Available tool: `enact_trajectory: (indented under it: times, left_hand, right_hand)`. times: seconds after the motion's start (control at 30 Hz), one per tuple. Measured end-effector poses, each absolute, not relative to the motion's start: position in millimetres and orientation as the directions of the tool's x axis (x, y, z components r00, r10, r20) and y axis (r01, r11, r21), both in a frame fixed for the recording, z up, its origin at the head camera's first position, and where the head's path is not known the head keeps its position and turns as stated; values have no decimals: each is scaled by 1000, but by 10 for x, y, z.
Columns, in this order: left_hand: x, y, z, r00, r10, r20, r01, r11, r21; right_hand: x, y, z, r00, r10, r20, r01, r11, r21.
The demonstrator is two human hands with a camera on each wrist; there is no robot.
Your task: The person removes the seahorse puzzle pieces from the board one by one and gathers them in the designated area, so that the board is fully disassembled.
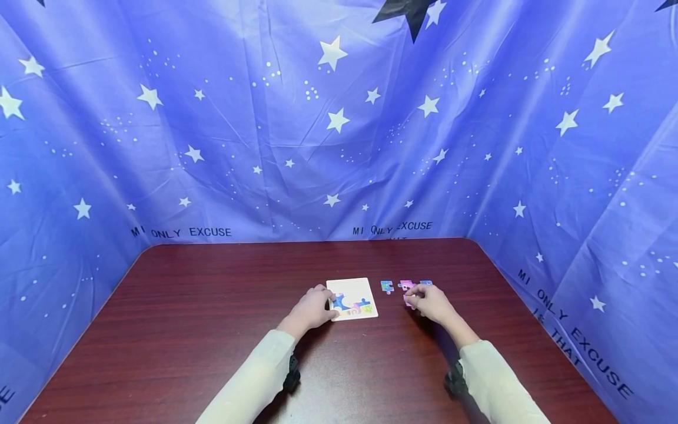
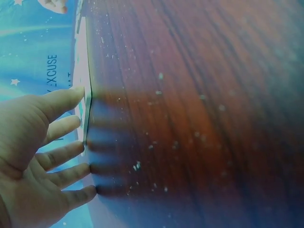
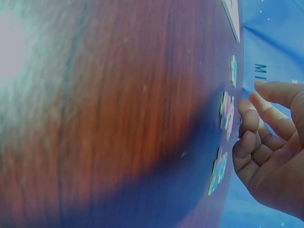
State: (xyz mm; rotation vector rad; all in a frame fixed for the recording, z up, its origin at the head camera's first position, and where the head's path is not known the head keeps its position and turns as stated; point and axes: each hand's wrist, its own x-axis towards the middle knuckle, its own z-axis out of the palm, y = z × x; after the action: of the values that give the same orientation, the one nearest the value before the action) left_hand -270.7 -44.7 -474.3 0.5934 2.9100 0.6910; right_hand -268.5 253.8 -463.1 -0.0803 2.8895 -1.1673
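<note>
A square white puzzle board (image 1: 352, 290) lies on the table, with a few coloured pieces along its lower part. My left hand (image 1: 313, 307) touches its left edge. In the left wrist view that hand's fingers (image 2: 64, 154) are straight and spread, thumb at the board's rim. My right hand (image 1: 433, 303) hovers low over loose jigsaw pieces, fingertips close to a pink piece (image 1: 406, 285). The right wrist view shows its fingers (image 3: 247, 145) loosely bent and nothing visible between them. Another pink piece (image 1: 408, 302) is partly hidden under the fingertips.
A blue-green jigsaw piece (image 1: 387, 286) lies between the board and the right hand. One more blue piece (image 1: 426, 282) shows just behind that hand. The dark red wooden table (image 1: 212, 318) is bordered by a blue star-patterned curtain (image 1: 296, 135) at the back and sides.
</note>
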Motion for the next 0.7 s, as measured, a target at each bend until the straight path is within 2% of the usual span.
enact_trajectory:
  times: [0.7]
  left_hand:
    - [-2684,-527,-4788,-930,369,11,330,818,472]
  right_hand:
    - [-2763,2010,-4674,-993,-118,1,-82,680,-728]
